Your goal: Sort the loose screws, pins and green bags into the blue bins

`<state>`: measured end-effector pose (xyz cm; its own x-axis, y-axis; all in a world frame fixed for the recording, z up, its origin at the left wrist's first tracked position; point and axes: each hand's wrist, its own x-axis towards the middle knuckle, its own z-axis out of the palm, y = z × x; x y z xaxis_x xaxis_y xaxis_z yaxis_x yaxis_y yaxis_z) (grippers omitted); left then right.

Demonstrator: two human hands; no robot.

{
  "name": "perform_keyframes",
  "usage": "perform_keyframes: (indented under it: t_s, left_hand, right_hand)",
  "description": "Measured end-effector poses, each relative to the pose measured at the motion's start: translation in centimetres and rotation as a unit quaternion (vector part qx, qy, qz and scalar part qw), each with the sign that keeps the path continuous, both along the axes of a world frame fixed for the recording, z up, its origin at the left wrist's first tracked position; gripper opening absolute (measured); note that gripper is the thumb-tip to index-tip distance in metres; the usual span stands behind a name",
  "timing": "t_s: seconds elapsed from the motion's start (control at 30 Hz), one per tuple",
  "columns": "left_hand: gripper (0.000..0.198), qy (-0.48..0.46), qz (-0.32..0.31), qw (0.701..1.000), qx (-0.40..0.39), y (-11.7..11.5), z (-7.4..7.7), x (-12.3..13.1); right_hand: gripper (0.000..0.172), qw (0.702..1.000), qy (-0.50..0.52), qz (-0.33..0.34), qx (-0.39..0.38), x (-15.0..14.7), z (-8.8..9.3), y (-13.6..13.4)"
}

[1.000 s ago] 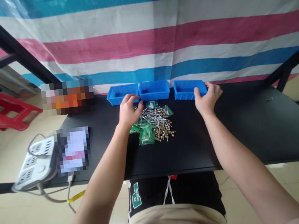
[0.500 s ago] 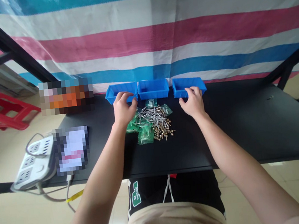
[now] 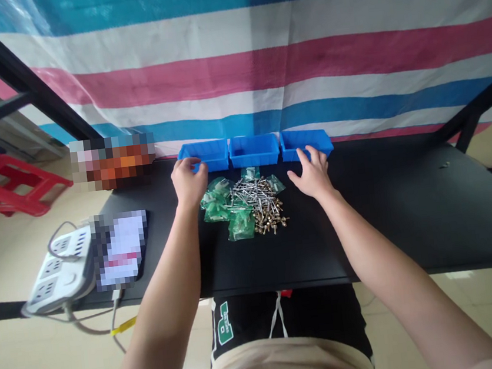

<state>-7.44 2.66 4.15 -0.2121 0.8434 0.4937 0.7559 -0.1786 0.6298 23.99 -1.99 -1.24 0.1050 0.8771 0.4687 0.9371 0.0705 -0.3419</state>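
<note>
In the head view, the left hand is hovering or resting at the near left part of the left blue bin; whether it is touching the bin, I cannot tell. Its fingers are curling forward, with the thumb standing a little apart from them, and nothing is showing in its grasp. The right hand is reaching over the near side of the right blue bin. Its fingers are spreading apart and the thumb is pointing left, away from them; whether the fingertips are pressing on the bin's wall, I cannot tell.

The middle blue bin is standing between the other two, and all three are forming a row along the far side of the black table. Just nearer than the row, between the hands, a loose heap is lying: thin silver metal pieces are crossing one another in the middle, brass-coloured pieces are gathering at the near right, and green plastic bags are lying at the left and near left. A small clear packet is sitting at the heap's far edge, just in front of the middle bin.

Well to the left, a white power strip is lying near the table's edge. Beyond the table, a striped sheet is hanging.
</note>
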Motion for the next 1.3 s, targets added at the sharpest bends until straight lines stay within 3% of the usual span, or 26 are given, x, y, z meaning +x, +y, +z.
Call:
perform_keyframes:
  t_s: [0.3, 0.43, 0.6, 0.87, 1.03, 1.17, 1.3]
  left_hand:
    - [0.034, 0.025, 0.021, 0.999, -0.028, 0.6, -1.0, -0.4]
    - [0.048, 0.057, 0.004, 0.998, -0.024, 0.9, -2.0, -0.5]
    - [0.057, 0.068, -0.021, 0.994, -0.084, 1.2, -2.8, -0.6]
    - [0.055, 0.075, -0.035, 0.993, -0.088, 1.3, -3.1, -0.5]
    - [0.054, 0.065, -0.023, 0.996, -0.053, 1.1, -2.8, -0.4]
    - [0.041, 0.070, 0.028, 0.997, -0.018, 0.6, -1.6, -0.2]
    - [0.022, 0.074, -0.023, 0.995, -0.069, 0.3, -0.6, -0.3]
  right_hand:
    - [0.065, 1.000, 0.016, -0.001, 0.018, 0.4, -0.1, 0.3]
    - [0.062, 0.999, 0.033, 0.016, 0.036, 0.6, -0.2, 0.4]
    - [0.066, 0.999, 0.040, 0.029, 0.022, 0.3, -0.2, 0.4]
    - [0.072, 0.998, 0.044, 0.038, 0.002, -0.1, -0.4, 0.1]
    - [0.070, 0.998, 0.041, 0.047, 0.030, -0.6, 0.0, -0.1]
    - [0.066, 0.991, 0.051, 0.110, 0.055, -1.8, 0.9, -0.8]
    - [0.079, 0.968, 0.075, 0.238, 0.003, -3.8, 1.8, -2.3]
